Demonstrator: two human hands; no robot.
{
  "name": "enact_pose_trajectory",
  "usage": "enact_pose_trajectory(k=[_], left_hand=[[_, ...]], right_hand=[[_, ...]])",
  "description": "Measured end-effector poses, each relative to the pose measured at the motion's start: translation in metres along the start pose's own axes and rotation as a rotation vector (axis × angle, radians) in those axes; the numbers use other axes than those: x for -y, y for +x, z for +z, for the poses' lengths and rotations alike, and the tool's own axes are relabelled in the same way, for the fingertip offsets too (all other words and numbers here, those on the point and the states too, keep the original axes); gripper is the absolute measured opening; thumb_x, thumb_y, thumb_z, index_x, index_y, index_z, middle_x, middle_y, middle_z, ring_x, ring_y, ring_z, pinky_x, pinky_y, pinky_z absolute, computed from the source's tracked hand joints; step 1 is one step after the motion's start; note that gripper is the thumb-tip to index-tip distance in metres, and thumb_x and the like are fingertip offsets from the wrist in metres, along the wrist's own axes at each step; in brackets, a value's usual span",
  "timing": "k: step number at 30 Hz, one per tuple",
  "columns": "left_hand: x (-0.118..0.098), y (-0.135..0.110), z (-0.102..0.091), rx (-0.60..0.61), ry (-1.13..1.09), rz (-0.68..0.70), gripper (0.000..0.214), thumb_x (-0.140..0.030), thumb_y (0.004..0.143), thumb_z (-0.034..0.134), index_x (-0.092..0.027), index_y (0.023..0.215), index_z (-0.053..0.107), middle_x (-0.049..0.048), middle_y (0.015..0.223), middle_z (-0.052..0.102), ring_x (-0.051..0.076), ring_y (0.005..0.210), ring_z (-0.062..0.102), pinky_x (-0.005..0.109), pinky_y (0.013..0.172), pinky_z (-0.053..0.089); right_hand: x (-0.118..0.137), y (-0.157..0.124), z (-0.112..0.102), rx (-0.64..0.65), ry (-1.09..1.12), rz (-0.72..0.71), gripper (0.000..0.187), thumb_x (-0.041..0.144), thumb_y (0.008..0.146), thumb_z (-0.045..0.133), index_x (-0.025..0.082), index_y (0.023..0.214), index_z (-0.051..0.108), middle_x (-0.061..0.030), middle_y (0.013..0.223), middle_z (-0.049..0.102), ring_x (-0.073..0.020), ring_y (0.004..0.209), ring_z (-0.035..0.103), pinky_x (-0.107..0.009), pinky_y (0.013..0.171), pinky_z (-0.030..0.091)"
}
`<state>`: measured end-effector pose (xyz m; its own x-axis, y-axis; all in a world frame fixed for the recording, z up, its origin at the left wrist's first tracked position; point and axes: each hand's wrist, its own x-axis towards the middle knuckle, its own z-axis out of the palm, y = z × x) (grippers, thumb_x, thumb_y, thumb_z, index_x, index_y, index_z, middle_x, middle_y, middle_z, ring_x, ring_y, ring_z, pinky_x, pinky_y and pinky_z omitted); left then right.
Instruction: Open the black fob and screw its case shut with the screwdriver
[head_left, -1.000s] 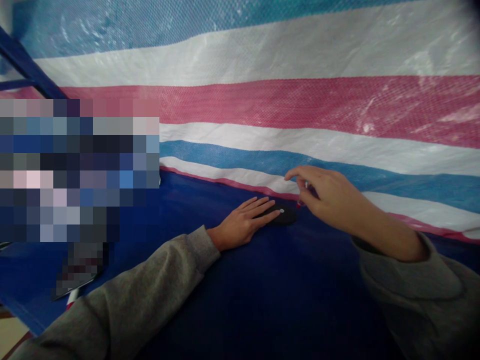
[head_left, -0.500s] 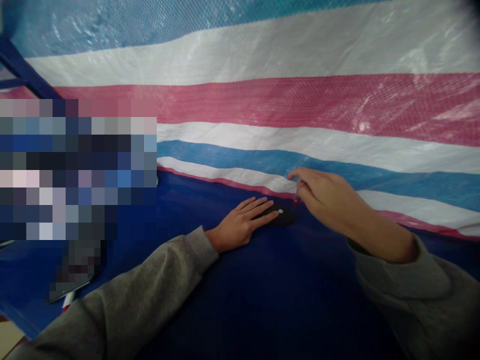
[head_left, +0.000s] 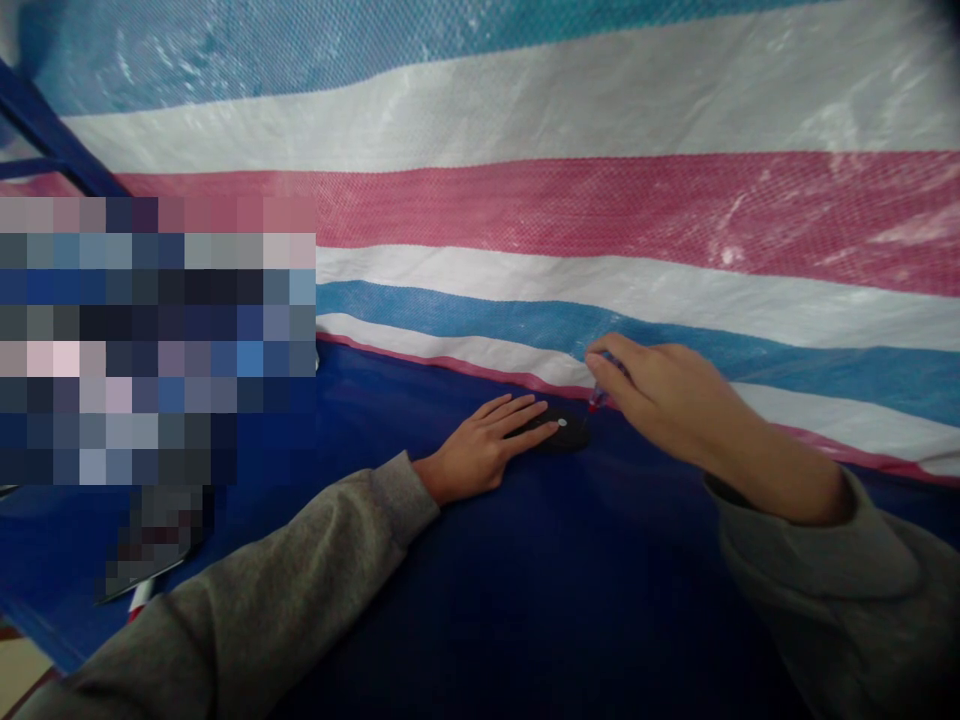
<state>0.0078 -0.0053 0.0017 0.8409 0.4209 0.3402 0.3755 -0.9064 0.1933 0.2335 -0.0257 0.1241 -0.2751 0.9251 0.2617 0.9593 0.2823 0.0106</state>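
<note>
My left hand (head_left: pixel 486 442) lies flat on a dark blue table surface (head_left: pixel 525 570), fingers stretched out and resting on a small flat black object (head_left: pixel 559 434) with a pale dot on top. Just right of it, my right hand (head_left: pixel 664 395) pinches a thin red-tipped tool (head_left: pixel 596 400), its tip pointing down at the black object's right edge. Both arms wear grey sleeves.
A striped woven tarp (head_left: pixel 600 210) in blue, white and red rises behind the table like a wall. A blue metal frame bar (head_left: pixel 52 135) slants at the top left. A blurred-out patch covers the left side; a flat dark item (head_left: pixel 142 585) lies below it.
My right hand has dropped slightly and moved closer to the black object, bringing the red-tipped tool down to its edge. My left hand has stayed flat on it.
</note>
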Motion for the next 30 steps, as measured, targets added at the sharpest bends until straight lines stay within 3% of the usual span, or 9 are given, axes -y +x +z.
enact_pose_trajectory(k=[5, 8, 11, 13, 18, 20, 30], left_hand=[[0.0003, -0.0002, 0.0010, -0.003, 0.004, -0.010, 0.065, -0.007, 0.089, 0.043, -0.026, 0.149, 0.028, 0.0062, 0.156, 0.030, 0.022, 0.147, 0.023, 0.047, 0.120, 0.025], [0.0006, -0.0004, 0.0015, -0.004, 0.009, -0.005, 0.066, -0.007, 0.088, 0.043, -0.026, 0.149, 0.028, 0.0059, 0.156, 0.030, 0.023, 0.147, 0.024, 0.047, 0.119, 0.026], [0.0005, -0.0002, 0.0014, -0.011, 0.024, -0.012, 0.067, -0.006, 0.087, 0.044, -0.025, 0.149, 0.029, 0.0067, 0.156, 0.031, 0.023, 0.146, 0.025, 0.047, 0.119, 0.026], [0.0005, 0.0000, 0.0012, -0.018, 0.031, -0.026, 0.066, -0.006, 0.087, 0.044, -0.024, 0.149, 0.030, 0.0070, 0.155, 0.033, 0.023, 0.146, 0.026, 0.047, 0.119, 0.025], [0.0021, 0.0001, 0.0012, -0.029, 0.012, -0.030, 0.065, -0.007, 0.087, 0.044, -0.025, 0.148, 0.031, 0.0068, 0.154, 0.034, 0.022, 0.146, 0.026, 0.047, 0.119, 0.026], [0.0027, -0.0001, 0.0013, -0.028, 0.003, -0.022, 0.065, -0.006, 0.087, 0.043, -0.025, 0.148, 0.031, 0.0065, 0.155, 0.033, 0.022, 0.146, 0.025, 0.047, 0.120, 0.025], [0.0023, 0.0000, 0.0005, -0.029, 0.000, -0.023, 0.064, -0.006, 0.088, 0.043, -0.026, 0.148, 0.031, 0.0062, 0.155, 0.033, 0.022, 0.146, 0.025, 0.048, 0.119, 0.026]], right_hand=[[0.0014, 0.0003, 0.0005, -0.035, 0.112, -0.105, 0.033, 0.024, 0.092, 0.039, 0.014, 0.113, 0.062, -0.0121, 0.107, 0.072, -0.0261, 0.094, 0.068, -0.036, 0.079, 0.047], [0.0012, 0.0010, 0.0006, 0.002, 0.085, -0.103, 0.035, 0.030, 0.096, 0.036, 0.016, 0.117, 0.061, -0.0114, 0.097, 0.074, -0.0264, 0.086, 0.069, -0.036, 0.073, 0.047], [0.0004, 0.0014, 0.0003, 0.042, 0.048, -0.038, 0.037, 0.038, 0.097, 0.035, 0.018, 0.110, 0.064, -0.0089, 0.078, 0.073, -0.0267, 0.074, 0.069, -0.035, 0.067, 0.046], [-0.0001, 0.0013, 0.0000, 0.043, 0.042, -0.013, 0.039, 0.041, 0.097, 0.035, 0.018, 0.107, 0.065, -0.0091, 0.076, 0.072, -0.0271, 0.073, 0.069, -0.036, 0.067, 0.046], [-0.0015, 0.0000, 0.0007, -0.031, 0.095, -0.096, 0.035, 0.023, 0.092, 0.038, 0.014, 0.115, 0.063, -0.0128, 0.112, 0.071, -0.0260, 0.097, 0.068, -0.037, 0.082, 0.049], [-0.0024, -0.0003, 0.0014, -0.045, 0.112, -0.132, 0.035, 0.021, 0.092, 0.038, 0.014, 0.114, 0.064, -0.0120, 0.116, 0.070, -0.0256, 0.100, 0.067, -0.037, 0.084, 0.049], [-0.0031, -0.0003, -0.0035, 0.013, 0.041, -0.077, 0.032, 0.032, 0.094, 0.042, 0.020, 0.102, 0.070, -0.0074, 0.080, 0.075, -0.0239, 0.071, 0.068, -0.034, 0.066, 0.044]])
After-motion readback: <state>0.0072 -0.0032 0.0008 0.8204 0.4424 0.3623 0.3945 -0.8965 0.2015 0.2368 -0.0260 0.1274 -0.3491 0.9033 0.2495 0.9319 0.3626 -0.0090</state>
